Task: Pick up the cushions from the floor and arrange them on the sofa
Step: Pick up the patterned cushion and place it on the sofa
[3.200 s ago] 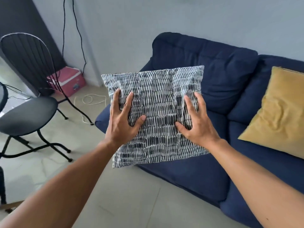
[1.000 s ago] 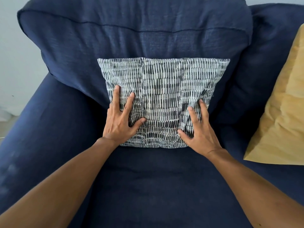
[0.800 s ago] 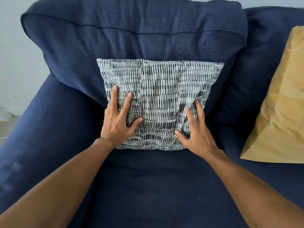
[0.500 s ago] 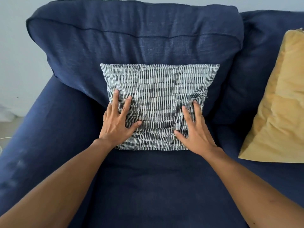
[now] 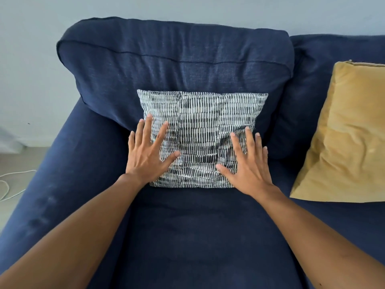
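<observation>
A black-and-white patterned cushion [image 5: 200, 130] stands on the seat of the navy sofa [image 5: 187, 236], leaning against the back cushion. My left hand [image 5: 148, 155] lies flat over its lower left edge with fingers spread. My right hand [image 5: 248, 163] lies flat over its lower right edge, fingers spread too. Neither hand grips the fabric; whether the palms press on it or hover just off it I cannot tell. A mustard yellow cushion [image 5: 345, 138] leans against the sofa back to the right, cut off by the frame edge.
The sofa's left armrest [image 5: 56, 184] runs down the left side. Beyond it lies pale floor with a white cord [image 5: 10, 184]. A light wall [image 5: 31, 69] rises behind the sofa.
The patterned cushion went from being carried in the air to standing on the sofa seat. Over the last second my hands slid outward to its lower corners and flattened.
</observation>
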Available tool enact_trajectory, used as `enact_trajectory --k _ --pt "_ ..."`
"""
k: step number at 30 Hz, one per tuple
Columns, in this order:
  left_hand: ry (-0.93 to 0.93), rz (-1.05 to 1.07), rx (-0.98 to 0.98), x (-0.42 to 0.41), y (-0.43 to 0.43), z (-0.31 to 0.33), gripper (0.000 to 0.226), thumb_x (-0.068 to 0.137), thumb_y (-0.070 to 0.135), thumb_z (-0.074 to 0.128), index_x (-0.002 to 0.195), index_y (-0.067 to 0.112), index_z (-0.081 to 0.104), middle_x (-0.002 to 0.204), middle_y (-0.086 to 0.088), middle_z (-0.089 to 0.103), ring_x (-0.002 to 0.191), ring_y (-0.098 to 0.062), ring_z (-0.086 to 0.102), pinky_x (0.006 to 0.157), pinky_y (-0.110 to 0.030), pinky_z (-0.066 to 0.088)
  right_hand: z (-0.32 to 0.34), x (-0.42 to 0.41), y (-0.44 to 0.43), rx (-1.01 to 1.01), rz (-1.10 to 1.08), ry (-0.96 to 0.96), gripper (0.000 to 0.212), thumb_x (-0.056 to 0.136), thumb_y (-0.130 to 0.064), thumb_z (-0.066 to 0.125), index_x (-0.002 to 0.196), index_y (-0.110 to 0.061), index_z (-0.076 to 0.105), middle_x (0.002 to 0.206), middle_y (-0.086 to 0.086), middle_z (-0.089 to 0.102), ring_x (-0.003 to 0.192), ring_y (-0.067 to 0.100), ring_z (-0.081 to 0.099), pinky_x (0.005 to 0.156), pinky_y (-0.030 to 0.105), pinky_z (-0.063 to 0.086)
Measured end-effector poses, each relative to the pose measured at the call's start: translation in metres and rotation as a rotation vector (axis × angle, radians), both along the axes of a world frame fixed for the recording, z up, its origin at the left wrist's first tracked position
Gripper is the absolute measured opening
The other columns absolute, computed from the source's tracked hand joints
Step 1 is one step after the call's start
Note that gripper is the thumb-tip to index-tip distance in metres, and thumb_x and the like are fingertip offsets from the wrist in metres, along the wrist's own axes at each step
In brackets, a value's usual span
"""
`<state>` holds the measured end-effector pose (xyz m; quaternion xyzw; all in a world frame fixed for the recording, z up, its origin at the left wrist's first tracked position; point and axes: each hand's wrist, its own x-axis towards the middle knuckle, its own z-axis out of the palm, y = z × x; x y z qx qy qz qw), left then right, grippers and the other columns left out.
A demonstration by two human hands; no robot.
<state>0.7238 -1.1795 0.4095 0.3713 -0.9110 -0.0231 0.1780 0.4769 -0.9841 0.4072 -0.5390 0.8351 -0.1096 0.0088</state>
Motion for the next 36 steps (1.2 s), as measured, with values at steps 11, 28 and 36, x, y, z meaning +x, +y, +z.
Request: enact_trajectory --k 11,28,36 --pt "-0.059 -0.169 -0.096 0.003 0.012 -0.001 0.087 0.094 0.077 0.041 0.165 0.032 0.015 0.173 -0.015 -0.002 0.158 -0.04 0.005 0.12 -0.068 0.019 0.008 0.019 -0.018 -0.019 0.101 0.109 0.101 0.087 -0.083 0.042 0.164 -0.03 0.003 0.17 0.014 -0.01 0.155 0.045 -0.006 0.114 0.073 0.012" --pt "-0.15 -0.106 -0.235 -0.066 -0.055 -0.053 0.081 0.097 0.079 0.021 0.165 0.037 0.003 0.172 -0.009 -0.011 0.159 -0.028 -0.013 0.122 -0.057 -0.015 -0.049 -0.04 -0.103 -0.082 0.197 0.264 0.107 0.081 -0.093 0.03 0.164 -0.033 -0.001 0.171 0.009 -0.015 0.157 0.033 -0.012 0.113 0.076 -0.004" --pt "-0.131 -0.054 -0.291 -0.05 -0.067 -0.057 0.077 0.1 0.075 0.016 0.165 0.035 0.006 0.172 -0.004 -0.016 0.158 -0.023 -0.015 0.123 -0.056 -0.015 -0.054 -0.068 -0.088 -0.068 0.161 0.302 0.102 0.084 -0.091 0.024 0.164 -0.032 0.0 0.171 0.007 -0.013 0.157 0.032 -0.012 0.112 0.076 -0.005"
